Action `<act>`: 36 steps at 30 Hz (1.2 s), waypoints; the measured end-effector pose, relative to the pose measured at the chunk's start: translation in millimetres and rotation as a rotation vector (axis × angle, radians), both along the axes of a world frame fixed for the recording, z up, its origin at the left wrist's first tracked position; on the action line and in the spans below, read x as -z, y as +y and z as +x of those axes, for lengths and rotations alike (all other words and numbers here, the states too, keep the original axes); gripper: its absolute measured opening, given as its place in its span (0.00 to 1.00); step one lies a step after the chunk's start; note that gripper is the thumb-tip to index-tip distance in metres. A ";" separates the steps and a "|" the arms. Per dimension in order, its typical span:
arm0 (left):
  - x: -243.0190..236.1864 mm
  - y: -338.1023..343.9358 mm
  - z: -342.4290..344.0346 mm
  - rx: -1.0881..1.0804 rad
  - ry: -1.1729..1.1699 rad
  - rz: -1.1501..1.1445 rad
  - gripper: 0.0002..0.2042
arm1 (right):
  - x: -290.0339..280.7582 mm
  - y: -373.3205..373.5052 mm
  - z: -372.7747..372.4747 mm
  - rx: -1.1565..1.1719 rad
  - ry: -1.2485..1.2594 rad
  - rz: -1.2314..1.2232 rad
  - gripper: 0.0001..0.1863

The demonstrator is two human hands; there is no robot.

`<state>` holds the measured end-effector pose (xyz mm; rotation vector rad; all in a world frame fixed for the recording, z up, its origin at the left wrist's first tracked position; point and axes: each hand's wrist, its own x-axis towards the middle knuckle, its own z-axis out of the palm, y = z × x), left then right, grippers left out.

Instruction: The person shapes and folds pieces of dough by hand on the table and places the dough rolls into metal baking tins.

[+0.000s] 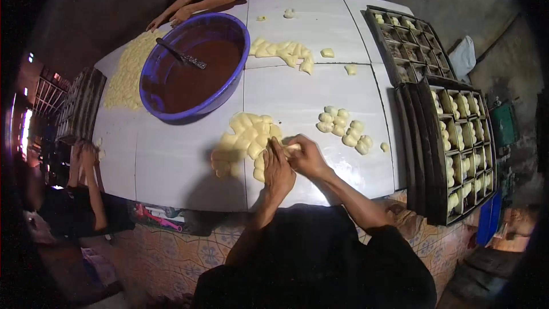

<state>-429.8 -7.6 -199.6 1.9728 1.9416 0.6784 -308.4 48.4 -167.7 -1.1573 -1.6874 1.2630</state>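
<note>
A patch of pale yellow dough pieces (243, 134), pressed close together, lies on the white table in front of me. My left hand (278, 173) rests on its right edge with the fingers stretched forward. Right beside it, my right hand (307, 159) has its fingers curled round a piece of dough (294, 148), which is mostly hidden by the fingers. To the right sits a cluster of rounded dough balls (341, 126), grouped in small bunches, with a single dough ball (384, 147) apart from them.
A blue basin (243, 74) of brown filling, with a spatula (182, 55) in it, stands back left. Divided baking trays (457, 154) holding dough line the right side. More dough (124, 71) lies far left. Two other people's hands (182, 14) (86, 157) are at the table's edges.
</note>
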 end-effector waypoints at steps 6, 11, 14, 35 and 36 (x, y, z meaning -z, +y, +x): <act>-22.9 0.5 -7.3 -0.052 -0.318 -0.033 0.34 | -115.2 -7.3 57.5 0.344 0.559 0.326 0.12; -97.2 -0.3 10.7 0.280 -2.134 -0.470 0.20 | -128.7 -42.6 55.3 -0.139 0.017 0.301 0.17; -109.2 -1.3 23.1 0.139 -2.021 -0.381 0.21 | -108.3 -47.9 49.6 0.044 0.008 0.461 0.18; -84.7 18.7 -48.4 -0.171 -2.135 -0.462 0.29 | -58.1 14.1 -34.2 -0.185 0.134 0.228 0.35; -86.0 30.0 -67.9 0.090 -2.353 -0.533 0.35 | -57.8 22.5 -42.0 -0.193 0.297 0.015 0.43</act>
